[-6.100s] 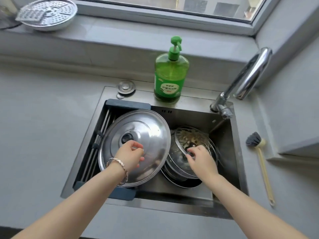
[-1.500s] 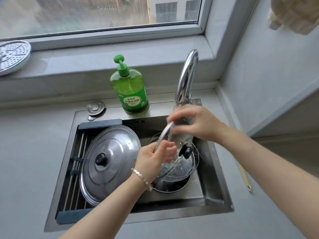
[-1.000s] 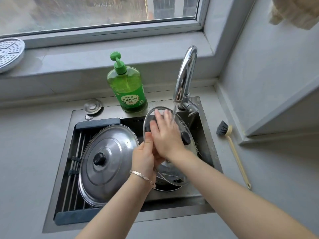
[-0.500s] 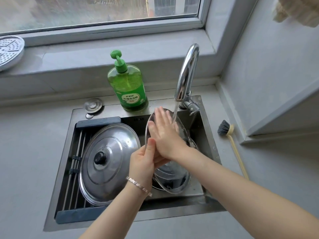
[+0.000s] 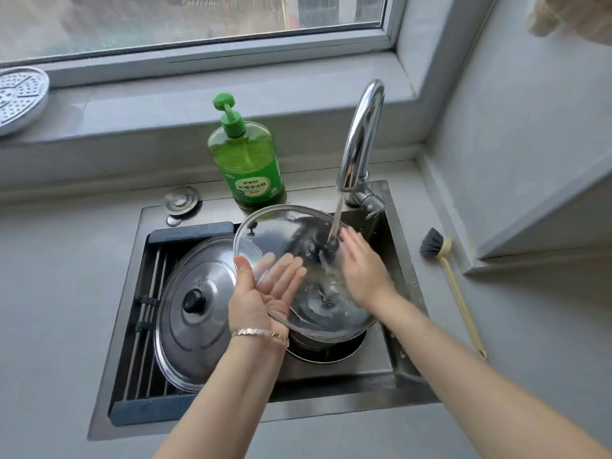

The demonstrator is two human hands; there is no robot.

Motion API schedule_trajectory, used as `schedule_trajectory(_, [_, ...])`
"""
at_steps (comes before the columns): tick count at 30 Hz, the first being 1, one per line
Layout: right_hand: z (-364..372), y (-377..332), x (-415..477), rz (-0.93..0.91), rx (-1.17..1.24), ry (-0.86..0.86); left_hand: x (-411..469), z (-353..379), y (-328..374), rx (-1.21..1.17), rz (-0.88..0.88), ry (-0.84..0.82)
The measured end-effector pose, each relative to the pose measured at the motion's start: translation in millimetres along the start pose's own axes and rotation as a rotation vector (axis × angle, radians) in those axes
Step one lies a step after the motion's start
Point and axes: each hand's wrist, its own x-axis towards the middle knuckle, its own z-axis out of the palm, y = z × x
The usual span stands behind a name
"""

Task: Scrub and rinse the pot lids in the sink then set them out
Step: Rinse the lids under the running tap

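I hold a glass lid (image 5: 284, 233) tilted over the sink (image 5: 331, 405), under water running from the faucet (image 5: 361, 134). My left hand (image 5: 261, 293) grips its near-left rim, thumb on top and straight fingers showing through the glass. My right hand (image 5: 362, 266) lies flat on the lid's right side, fingers straight, beside the dark knob where the stream lands. A large steel lid (image 5: 195, 326) with a black knob rests on the drain rack (image 5: 145, 313) in the sink's left half. More lids (image 5: 328, 349) lie stacked under the glass one, mostly hidden.
A green soap bottle (image 5: 248, 164) stands behind the sink, with a metal sink plug (image 5: 181, 200) to its left. A long-handled dish brush (image 5: 443, 260) lies on the counter to the right. A perforated steamer plate (image 5: 16, 97) sits on the windowsill.
The glass lid has turned from edge-on to face up under the stream. My right hand slid from its middle to its right side, and my left hand's fingers now lie beneath the glass.
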Motion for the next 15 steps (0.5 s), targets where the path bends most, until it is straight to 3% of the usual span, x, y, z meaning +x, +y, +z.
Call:
schedule_trajectory(6, [31.4, -25.8, -41.9, -0.138, -0.224, 0.01, 8.0, 0.3, -3.9, -0.071, 0.015, 0.042])
schedule_trajectory(11, [12.5, -19.1, -20.2, 0.137, -0.141, -0.023, 5.3, -3.2, 0.7, -0.136, 0.026, 0.06])
schedule_trajectory(15, [31.4, -43.5, -51.3, -0.151, -0.284, -0.058, 5.9, 1.4, -0.5, -0.126, 0.029, 0.074])
